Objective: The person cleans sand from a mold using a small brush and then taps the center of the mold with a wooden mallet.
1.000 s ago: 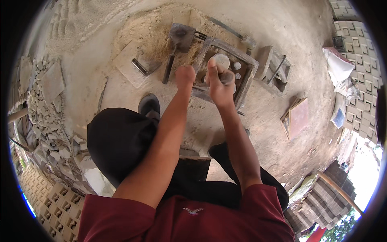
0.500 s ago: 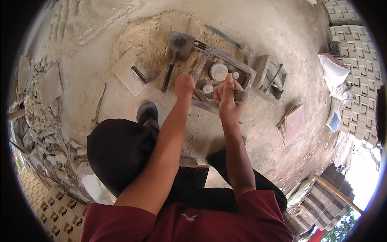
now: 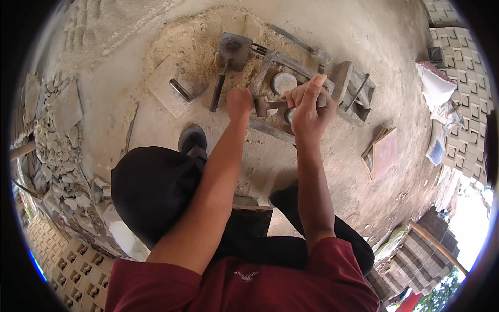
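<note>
My right hand (image 3: pixel 312 106) is wrapped round the handle of a hammer (image 3: pixel 261 106), thumb laid along the top. The hammer's blocky head points left, over the near left part of a rectangular metal mould frame (image 3: pixel 296 63). At the frame's near left corner my left hand (image 3: pixel 239 104) is closed in a fist; whatever its fingers grip is hidden. Inside the frame sits a round pale disc (image 3: pixel 285 83). A smaller round piece (image 3: pixel 289 115) shows partly beneath the hammer handle. My right hand covers the frame's right side.
Left of the frame lies a square metal plate (image 3: pixel 235 51) with a dark handle (image 3: pixel 217 93). A metal tube (image 3: pixel 181 90) rests on a flat board. A box-shaped mould (image 3: pixel 354 91) and leaning tiles (image 3: pixel 382 156) stand right. Rubble (image 3: pixel 60 145) lies far left, patterned blocks (image 3: pixel 457 78) far right.
My right hand has moved right, taking the hammer along, and the hammer head now shows clear beside my left fist. My left hand stays at the frame's corner.
</note>
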`<state>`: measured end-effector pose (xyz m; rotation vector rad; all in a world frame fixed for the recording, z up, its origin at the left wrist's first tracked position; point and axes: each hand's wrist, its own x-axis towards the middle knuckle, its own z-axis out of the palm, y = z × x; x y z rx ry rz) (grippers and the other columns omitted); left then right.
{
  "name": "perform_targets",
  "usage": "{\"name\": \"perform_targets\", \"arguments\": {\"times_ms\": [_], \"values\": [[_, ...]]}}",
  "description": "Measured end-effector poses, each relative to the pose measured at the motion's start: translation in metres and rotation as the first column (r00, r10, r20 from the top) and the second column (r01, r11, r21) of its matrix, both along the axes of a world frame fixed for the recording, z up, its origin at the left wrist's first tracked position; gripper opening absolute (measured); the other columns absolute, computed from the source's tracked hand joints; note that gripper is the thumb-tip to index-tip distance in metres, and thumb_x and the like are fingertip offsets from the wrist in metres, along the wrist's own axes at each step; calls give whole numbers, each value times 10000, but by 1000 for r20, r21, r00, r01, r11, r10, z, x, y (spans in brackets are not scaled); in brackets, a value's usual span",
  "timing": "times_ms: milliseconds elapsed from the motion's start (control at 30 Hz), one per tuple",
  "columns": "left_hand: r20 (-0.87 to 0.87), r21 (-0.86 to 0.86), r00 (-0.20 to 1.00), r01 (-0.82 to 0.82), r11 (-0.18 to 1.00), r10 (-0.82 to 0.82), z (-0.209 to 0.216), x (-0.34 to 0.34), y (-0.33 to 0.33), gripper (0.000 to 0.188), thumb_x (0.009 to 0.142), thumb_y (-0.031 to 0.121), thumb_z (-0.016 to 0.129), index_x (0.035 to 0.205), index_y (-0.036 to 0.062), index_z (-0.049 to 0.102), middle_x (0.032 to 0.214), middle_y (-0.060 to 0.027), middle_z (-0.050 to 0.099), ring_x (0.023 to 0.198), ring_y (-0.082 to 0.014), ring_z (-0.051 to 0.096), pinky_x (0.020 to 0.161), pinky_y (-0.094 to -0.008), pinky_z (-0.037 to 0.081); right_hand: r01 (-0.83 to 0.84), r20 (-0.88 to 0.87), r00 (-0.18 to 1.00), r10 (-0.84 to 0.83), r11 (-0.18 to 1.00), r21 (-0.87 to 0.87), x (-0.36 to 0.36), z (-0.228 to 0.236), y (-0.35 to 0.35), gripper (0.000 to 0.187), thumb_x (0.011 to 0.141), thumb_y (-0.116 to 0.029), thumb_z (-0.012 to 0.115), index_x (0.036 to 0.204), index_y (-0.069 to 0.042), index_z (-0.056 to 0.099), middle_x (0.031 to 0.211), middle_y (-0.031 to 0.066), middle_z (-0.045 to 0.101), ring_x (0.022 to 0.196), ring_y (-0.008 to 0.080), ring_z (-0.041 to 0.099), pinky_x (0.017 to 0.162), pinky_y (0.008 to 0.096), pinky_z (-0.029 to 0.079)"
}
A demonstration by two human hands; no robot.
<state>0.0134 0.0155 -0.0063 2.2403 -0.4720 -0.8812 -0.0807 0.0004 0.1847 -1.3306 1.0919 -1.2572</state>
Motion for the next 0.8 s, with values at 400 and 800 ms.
{"name": "perform_targets", "arguments": {"times_ms": [400, 800], "values": [[40, 7, 988, 152, 988, -152, -26, 2, 5, 439, 911, 271, 398, 948, -86, 652, 988, -323, 624, 962, -465, 597, 844, -516, 471, 208, 341, 923, -180, 977, -45, -12, -8, 29, 550, 1035, -292, 387, 529, -112, 266, 449, -1, 348, 410, 65, 253, 397, 253, 199], [217, -14, 967, 141, 990, -134, -52, 17, 6, 455, 930, 284, 407, 922, -108, 637, 980, -318, 630, 964, -479, 586, 827, -516, 463, 324, 229, 920, -319, 946, 15, 8, -39, 43, 545, 1040, -277, 385, 529, -120, 281, 454, -25, 319, 419, 58, 242, 404, 252, 185]]}}
